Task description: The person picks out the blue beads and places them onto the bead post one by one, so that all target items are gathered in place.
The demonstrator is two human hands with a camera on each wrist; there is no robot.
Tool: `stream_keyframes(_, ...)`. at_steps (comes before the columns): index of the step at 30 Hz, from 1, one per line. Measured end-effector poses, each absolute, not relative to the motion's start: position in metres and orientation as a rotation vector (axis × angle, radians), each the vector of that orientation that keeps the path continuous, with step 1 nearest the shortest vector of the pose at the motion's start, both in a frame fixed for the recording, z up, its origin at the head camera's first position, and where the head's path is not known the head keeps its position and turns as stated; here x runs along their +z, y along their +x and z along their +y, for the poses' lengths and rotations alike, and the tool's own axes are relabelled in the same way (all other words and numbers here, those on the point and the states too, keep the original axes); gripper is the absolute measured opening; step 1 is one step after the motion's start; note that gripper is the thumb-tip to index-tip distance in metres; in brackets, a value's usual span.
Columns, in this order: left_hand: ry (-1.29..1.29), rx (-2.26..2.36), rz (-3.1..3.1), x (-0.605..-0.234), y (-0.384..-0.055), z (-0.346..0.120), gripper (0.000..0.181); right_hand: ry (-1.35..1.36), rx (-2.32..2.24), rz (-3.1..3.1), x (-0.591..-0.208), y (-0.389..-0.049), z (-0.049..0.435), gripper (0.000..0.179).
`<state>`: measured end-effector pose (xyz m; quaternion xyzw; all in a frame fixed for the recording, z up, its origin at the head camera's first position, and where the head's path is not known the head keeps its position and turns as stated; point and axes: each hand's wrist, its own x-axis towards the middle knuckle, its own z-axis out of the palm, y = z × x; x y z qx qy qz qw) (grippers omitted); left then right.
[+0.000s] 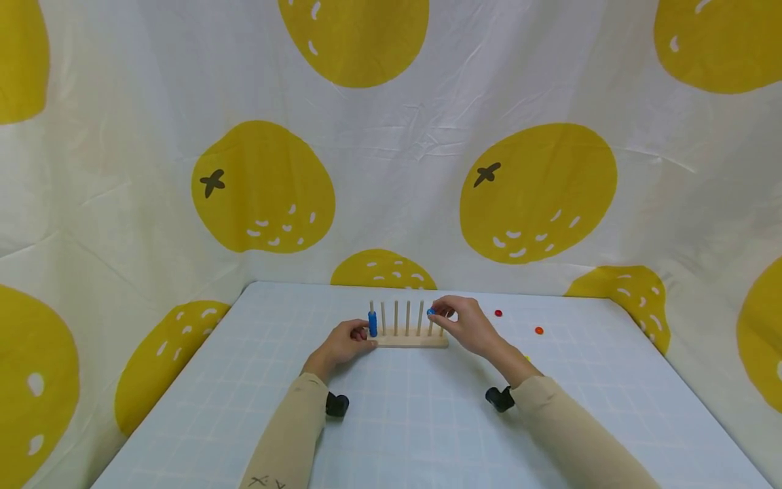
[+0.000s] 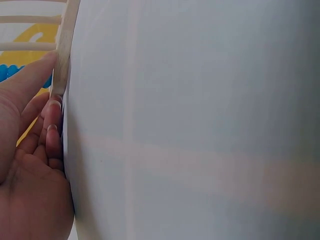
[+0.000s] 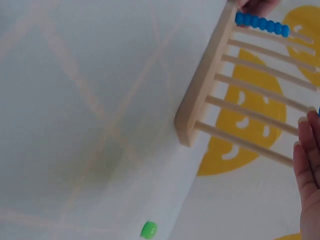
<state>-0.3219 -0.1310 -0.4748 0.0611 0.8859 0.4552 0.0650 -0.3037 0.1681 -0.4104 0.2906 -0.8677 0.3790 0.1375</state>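
Note:
A wooden peg rack (image 1: 408,343) with several upright pegs stands on the table. Blue beads (image 1: 373,324) are stacked on its leftmost peg, the top of which sticks out bare. My left hand (image 1: 342,341) grips the rack's left end, thumb along the front of the base and fingers curled behind it. Between thumb and fingertips my right hand (image 1: 467,326) pinches a blue bead (image 1: 431,312) at the top of a peg near the right end. In the right wrist view that bead is mostly cut off at the edge, beside the fingers (image 3: 306,167).
Right of the rack lie a red bead (image 1: 498,313) and an orange bead (image 1: 540,331). A yellow-green piece (image 1: 528,357) peeks out beside my right wrist. The right wrist view has a green bead (image 3: 149,230) on the cloth. Behind the table hangs a fruit-patterned curtain (image 1: 391,170).

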Motion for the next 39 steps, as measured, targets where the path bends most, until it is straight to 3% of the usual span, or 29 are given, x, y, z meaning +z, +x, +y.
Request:
stream_keyframes(29,0.284,1.398,2.678,-0.466,-0.317,-0.131,0.044,1.005,1.07,-2.541,-0.379,-0.318,0.082,0.015)
stream_keyframes(39,0.28,1.388,2.678,-0.467,-0.319,-0.132,0.042,0.955,1.082,-2.546,-0.387,-0.331,0.066,0.016)
